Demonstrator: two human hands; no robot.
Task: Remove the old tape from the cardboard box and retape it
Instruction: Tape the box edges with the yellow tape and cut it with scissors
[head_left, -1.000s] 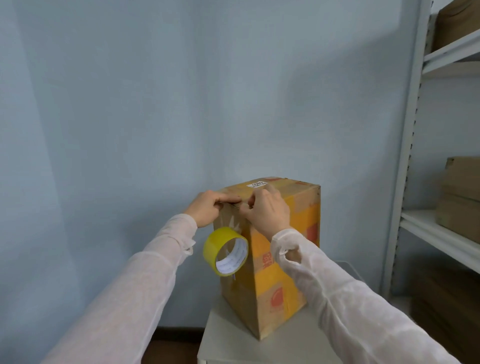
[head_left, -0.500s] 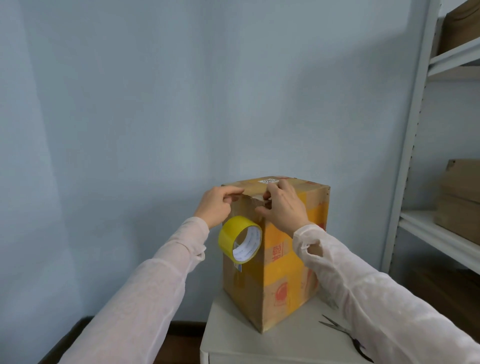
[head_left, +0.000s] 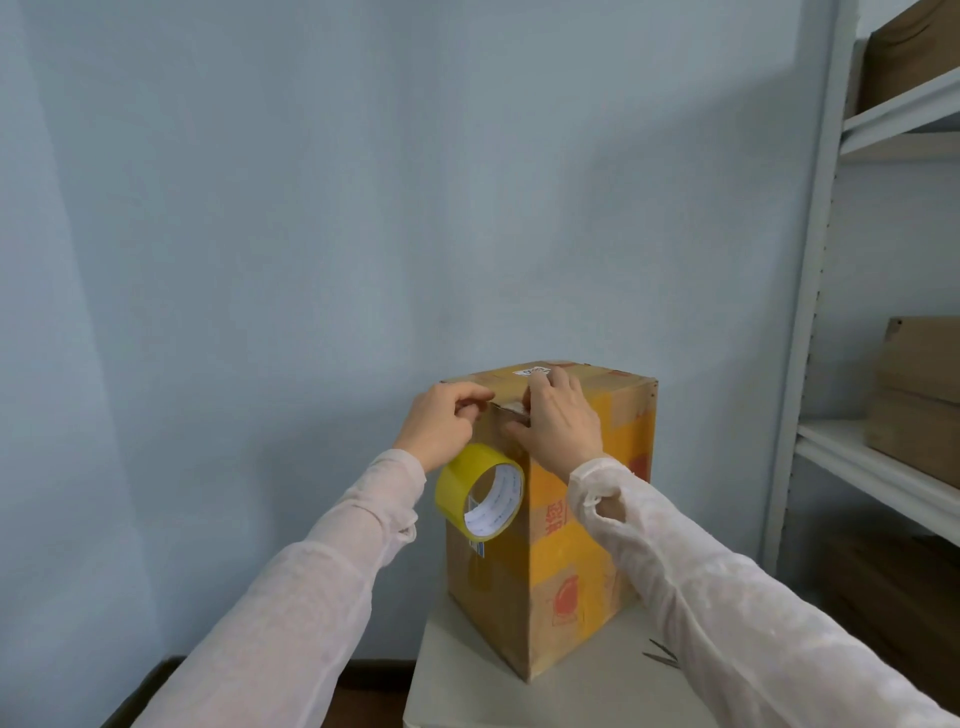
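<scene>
a tall cardboard box stands on a white worktop. the left hand pinches a tape strip at its top edge, yellow tape roll just below; the right hand presses there, fingers straight.

the left hand pinches a strip of tape at the top edge of the tall brown cardboard box; the right hand presses just right of that grip. just below it hangs the round yellow tape roll — beside the box's left face. the box stands on a small white table, dark metal scissors on it, below and right.
</scene>
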